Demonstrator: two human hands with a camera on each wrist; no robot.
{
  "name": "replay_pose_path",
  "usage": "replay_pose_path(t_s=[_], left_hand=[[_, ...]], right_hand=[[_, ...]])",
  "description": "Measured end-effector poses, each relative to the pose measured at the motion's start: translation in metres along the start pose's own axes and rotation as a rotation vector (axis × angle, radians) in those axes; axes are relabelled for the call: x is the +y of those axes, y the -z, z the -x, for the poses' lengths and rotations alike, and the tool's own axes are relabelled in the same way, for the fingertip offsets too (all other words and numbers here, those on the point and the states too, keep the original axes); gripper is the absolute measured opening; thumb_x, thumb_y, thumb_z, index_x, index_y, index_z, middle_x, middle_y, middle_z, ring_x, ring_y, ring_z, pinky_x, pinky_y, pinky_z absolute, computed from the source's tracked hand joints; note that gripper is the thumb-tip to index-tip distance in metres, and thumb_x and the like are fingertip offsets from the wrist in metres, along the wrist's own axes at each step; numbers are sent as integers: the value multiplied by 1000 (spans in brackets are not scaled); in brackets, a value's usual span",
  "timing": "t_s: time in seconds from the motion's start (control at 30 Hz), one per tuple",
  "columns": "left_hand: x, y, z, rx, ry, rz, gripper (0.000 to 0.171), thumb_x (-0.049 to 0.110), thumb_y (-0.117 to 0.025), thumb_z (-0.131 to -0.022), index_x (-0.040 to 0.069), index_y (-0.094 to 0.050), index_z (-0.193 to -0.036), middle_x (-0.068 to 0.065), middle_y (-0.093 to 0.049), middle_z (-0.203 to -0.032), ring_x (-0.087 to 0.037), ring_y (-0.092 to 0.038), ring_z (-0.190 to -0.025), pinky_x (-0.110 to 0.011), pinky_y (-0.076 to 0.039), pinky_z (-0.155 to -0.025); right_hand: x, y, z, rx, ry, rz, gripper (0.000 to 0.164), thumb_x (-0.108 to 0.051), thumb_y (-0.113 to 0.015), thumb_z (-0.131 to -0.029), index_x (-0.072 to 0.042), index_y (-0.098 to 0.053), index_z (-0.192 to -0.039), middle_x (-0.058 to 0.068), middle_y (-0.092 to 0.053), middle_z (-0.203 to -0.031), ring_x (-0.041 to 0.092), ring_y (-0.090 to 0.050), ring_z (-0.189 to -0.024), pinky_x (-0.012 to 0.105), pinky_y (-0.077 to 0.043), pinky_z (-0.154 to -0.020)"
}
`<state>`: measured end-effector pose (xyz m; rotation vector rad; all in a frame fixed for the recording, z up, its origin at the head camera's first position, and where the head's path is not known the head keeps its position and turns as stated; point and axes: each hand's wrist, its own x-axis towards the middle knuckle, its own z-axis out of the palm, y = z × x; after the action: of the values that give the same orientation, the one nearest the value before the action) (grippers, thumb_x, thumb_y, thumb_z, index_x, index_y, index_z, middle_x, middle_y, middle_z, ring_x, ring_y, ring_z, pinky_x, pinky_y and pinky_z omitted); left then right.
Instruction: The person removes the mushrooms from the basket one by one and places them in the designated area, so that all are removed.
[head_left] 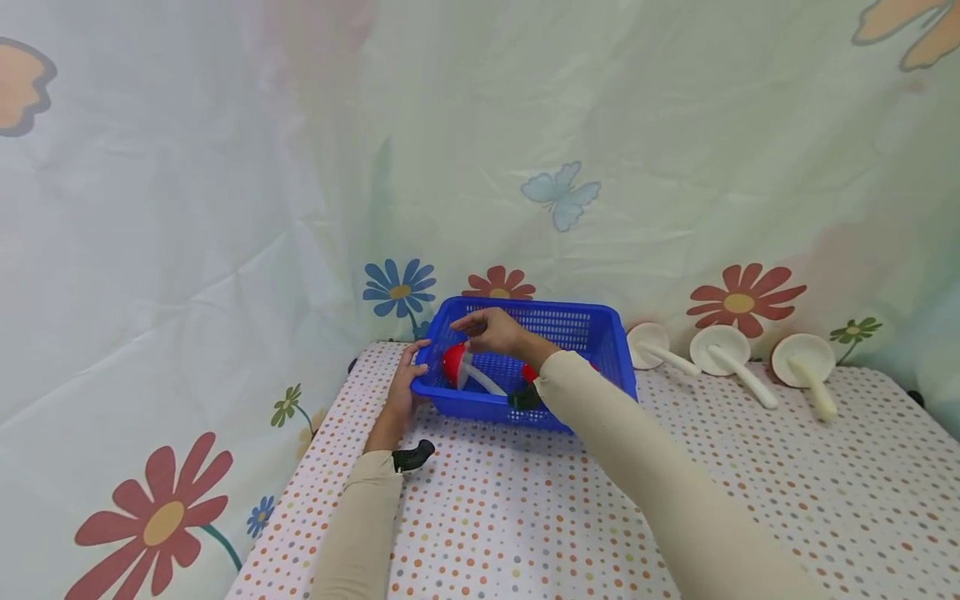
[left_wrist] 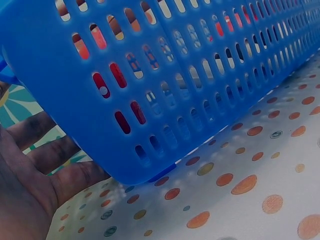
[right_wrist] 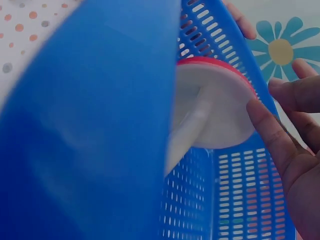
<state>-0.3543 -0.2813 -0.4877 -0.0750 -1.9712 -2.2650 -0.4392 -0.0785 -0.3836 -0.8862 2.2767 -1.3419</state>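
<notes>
A blue plastic basket (head_left: 468, 406) with slotted walls stands on the table near the backdrop. My left hand (head_left: 402, 390) holds its left end, a digit over the rim; in the left wrist view several fingers (left_wrist: 75, 177) lie against the outer end wall. Inside, at the left, a toy mushroom (head_left: 453, 365) with a red cap and white stem lies tipped over. My right hand (head_left: 495, 331) is above it, fingers loosely bent and apart. In the right wrist view a fingertip is right at the edge of the cap (right_wrist: 225, 112). More red shows in the basket, partly hidden behind my right wrist.
To the right of the basket, three more mushrooms (head_left: 651, 346), (head_left: 720, 350), (head_left: 802, 360) lean with white undersides facing me, stems toward the front. A dotted cloth (head_left: 510, 517) covers the table. A flowered backdrop (head_left: 637, 167) rises behind and along the left.
</notes>
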Motion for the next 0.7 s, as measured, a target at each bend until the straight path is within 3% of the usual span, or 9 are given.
replay_pose_path(t_s=[0.23, 0.7], left_hand=[[0, 1, -1, -6, -4, -3, 50, 26, -41, -94, 31, -40, -144, -7, -29, -159, -41, -39, -139, -58, -41, -103], [4, -2, 0, -13, -3, -2, 49, 25, -39, -96, 31, -39, -144, -7, -30, -158, -41, -41, -139, -58, -40, -105]], right_hand=[[1, -7, -4, -33, -7, -4, 44, 7, -61, -89, -2, -60, -132, 21, -58, -137, 34, -59, -123, 45, -50, -98], [2, -7, -4, -35, 41, 193, 42, 4, -72, -83, -4, -68, -124, 12, -68, -125, 28, -62, -119, 36, -52, -97]])
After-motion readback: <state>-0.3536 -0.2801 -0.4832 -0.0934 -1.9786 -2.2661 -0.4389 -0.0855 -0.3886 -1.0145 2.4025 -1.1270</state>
